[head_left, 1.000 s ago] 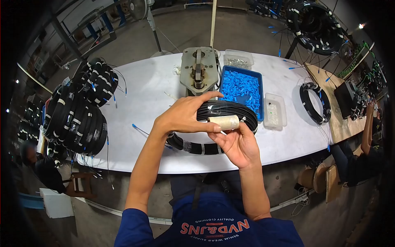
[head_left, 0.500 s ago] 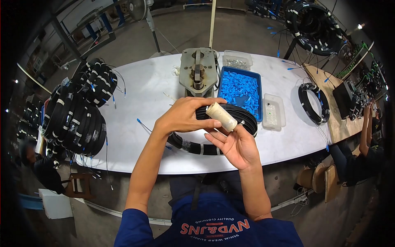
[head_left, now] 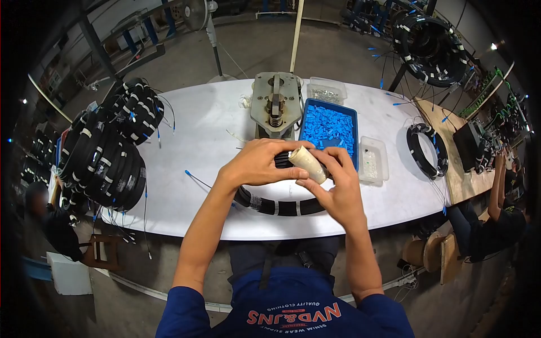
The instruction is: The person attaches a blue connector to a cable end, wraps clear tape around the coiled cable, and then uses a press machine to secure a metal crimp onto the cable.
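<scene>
Between my two hands is a short off-white roll [head_left: 309, 165] shaped like a tube, tilted, with its hollow end up and to the left. My left hand [head_left: 260, 162] grips its left side, thumb below and fingers along the top. The thumb and bent fingers of my right hand [head_left: 338, 183] close round its right side. Under both hands lies a coil of black cable [head_left: 287, 207] with white bands, partly hidden by them. A blue-tipped cable end [head_left: 188, 173] sticks out to its left on the table.
A metal press [head_left: 275, 107] stands behind my hands. Beside it are a blue tray [head_left: 305, 121] of blue connectors and clear plastic boxes [head_left: 374, 160]. Black cable coils [head_left: 101, 163] are stacked at left; another coil [head_left: 426, 151] lies at right. People sit at both sides.
My right hand has turned from palm-up under the roll to a grip round its right side. The roll has tipped steeper. The view has shifted slightly.
</scene>
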A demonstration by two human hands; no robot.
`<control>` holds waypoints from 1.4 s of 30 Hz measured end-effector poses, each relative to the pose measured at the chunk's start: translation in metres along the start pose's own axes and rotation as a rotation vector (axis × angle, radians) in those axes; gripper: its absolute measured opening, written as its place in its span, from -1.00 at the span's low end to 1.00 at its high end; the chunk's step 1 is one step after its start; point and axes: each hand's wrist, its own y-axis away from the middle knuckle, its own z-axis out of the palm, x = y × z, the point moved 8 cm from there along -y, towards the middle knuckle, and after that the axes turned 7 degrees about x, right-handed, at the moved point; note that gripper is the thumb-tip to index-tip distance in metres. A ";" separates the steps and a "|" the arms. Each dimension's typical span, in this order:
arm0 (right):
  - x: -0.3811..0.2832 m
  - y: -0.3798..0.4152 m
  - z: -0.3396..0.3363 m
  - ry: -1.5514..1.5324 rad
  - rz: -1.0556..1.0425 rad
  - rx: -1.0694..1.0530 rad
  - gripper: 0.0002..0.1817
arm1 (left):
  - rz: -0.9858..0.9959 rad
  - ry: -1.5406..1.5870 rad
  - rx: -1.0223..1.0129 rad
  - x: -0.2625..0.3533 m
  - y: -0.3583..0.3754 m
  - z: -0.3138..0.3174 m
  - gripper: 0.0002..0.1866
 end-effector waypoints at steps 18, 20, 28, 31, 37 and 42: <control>-0.011 -0.056 -0.006 -0.082 -0.271 -0.109 -0.61 | 0.071 -0.239 0.032 0.005 -0.005 0.011 -0.30; 0.001 -0.059 -0.003 -0.123 -0.202 -0.120 -0.61 | 0.159 -0.242 0.120 0.010 -0.004 0.007 -0.23; 0.057 -0.073 0.023 -0.356 0.092 -0.105 -0.60 | 0.114 -0.211 0.079 0.011 -0.003 0.005 -0.40; 0.067 -0.074 0.031 -0.352 0.081 -0.096 -0.58 | 0.100 -0.198 0.075 0.008 -0.004 0.002 -0.46; 0.086 -0.066 0.051 -0.393 0.302 -0.280 -0.57 | 0.116 -0.182 0.102 0.004 -0.003 0.001 -0.49; 0.103 -0.056 0.052 -0.280 0.394 -0.347 -0.56 | -0.003 -0.152 0.089 -0.006 -0.003 0.005 -0.42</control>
